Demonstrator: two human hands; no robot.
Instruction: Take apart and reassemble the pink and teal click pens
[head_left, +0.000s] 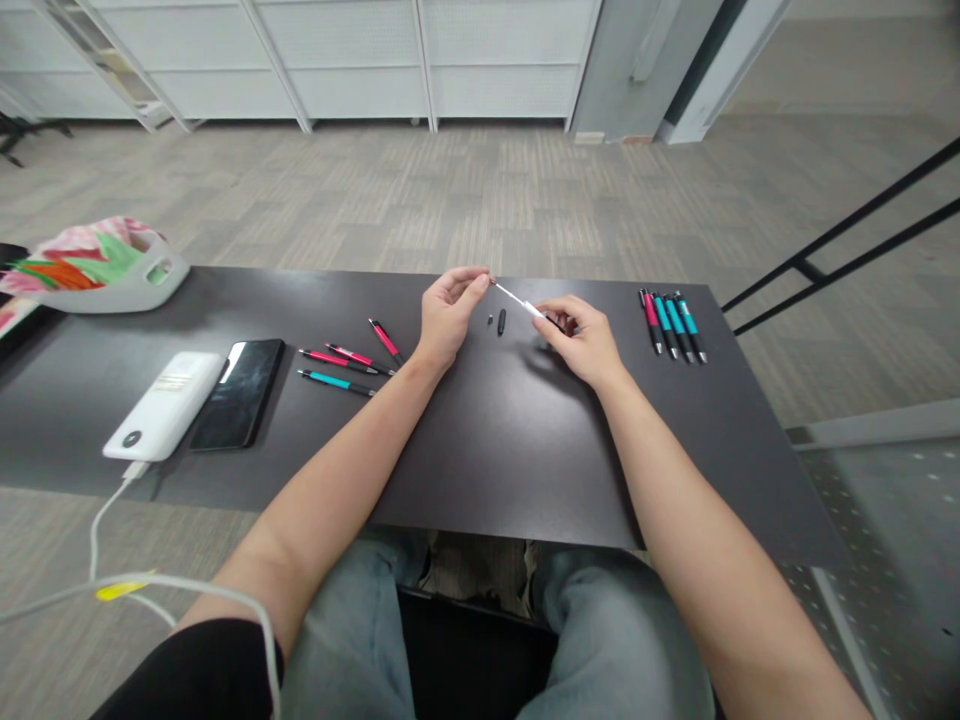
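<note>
- Pen refill [514, 296]: both ends are hidden. One sits behind the pinched fingertips of the left hand [448, 318], the other inside the closed fingers of the right hand [581, 340].
- Dark piece [556, 322] under the right hand's fingers: mostly covered, so I cannot tell which part it is.
- Two small dark bits [501, 321] on the table [487, 450] between the hands: too small to identify.
- Bag [97, 265]: cut off by the left edge, and its print is blurred.
- Power bank [165, 405]: the label is blurred and unreadable.
- Cable [105, 510]: runs off the left and bottom edges, so its far end is out of view.
- Both arms: cut off by the bottom edge above the elbow.
</note>
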